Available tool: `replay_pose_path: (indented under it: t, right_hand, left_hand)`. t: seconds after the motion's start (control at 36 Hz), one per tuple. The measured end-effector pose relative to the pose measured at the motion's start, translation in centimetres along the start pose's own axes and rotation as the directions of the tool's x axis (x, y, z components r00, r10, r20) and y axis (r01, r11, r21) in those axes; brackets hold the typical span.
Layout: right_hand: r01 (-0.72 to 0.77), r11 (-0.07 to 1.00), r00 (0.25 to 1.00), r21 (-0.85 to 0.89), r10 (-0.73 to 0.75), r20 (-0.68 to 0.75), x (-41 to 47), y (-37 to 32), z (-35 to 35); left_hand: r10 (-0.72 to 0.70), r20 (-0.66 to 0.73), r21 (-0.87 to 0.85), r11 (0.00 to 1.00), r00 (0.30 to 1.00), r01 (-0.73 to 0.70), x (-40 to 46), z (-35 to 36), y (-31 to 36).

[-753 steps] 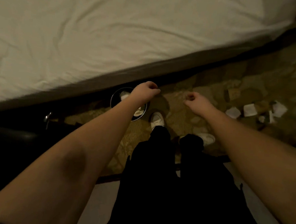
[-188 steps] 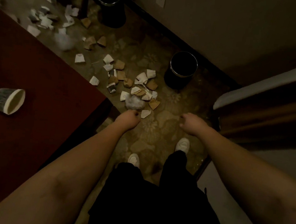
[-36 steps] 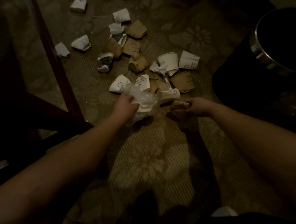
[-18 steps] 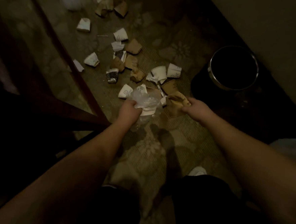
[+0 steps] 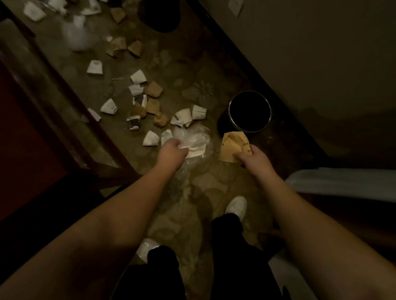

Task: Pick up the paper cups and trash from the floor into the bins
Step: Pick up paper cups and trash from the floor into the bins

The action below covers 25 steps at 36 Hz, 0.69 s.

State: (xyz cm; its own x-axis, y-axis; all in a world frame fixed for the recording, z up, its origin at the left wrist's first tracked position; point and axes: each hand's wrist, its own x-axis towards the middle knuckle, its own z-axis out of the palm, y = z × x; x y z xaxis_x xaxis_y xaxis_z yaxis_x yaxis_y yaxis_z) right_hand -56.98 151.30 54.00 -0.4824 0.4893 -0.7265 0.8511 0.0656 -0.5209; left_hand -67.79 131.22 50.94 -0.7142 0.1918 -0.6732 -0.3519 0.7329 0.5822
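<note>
Most of the job is left, I think: lots of squashed paper cups [image 5: 183, 116] lie on the patterned carpet [image 5: 188, 210]. The round dark bin [image 5: 250, 111] waits nearby. The left hand [image 5: 171, 152] grips a crinkly clear bag [image 5: 194, 139]. The right hand [image 5: 252, 158] pinches a flat brown cup [image 5: 233, 145] near the bin.

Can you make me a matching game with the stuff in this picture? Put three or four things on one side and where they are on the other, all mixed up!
Things:
1. brown paper cup
2. plastic bag
3. round black bin
4. white shoe

Places:
A. standing on the floor by the wall
B. held in the right hand
C. on the person's foot, on the carpet
D. gripped in the left hand

Pairs: 1-B, 2-D, 3-A, 4-C
</note>
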Motion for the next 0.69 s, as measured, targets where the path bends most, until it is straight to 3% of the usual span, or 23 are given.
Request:
replay_pose_path:
  t: [0.17, 0.36, 0.69]
  right_hand:
    - [0.011, 1.000, 0.999, 0.022, -0.010, -0.050, 2.5, 0.0, -5.9]
    - [-0.040, 0.998, 0.999, 0.039, 0.041, -0.013, 12.9, 0.7, -13.1]
    - [-0.145, 0.986, 0.989, 0.078, 0.146, -0.012, 29.0, 2.0, -17.4]
  left_hand:
    - [0.070, 0.021, 0.065, 0.995, 0.997, -0.072, 2.5, 3.6, 6.2]
    - [0.088, 0.039, 0.091, 0.992, 0.995, -0.091, 9.7, 11.8, 13.2]
    - [-0.025, 0.072, 0.081, 0.996, 0.997, 0.019, 22.0, 22.3, 18.8]
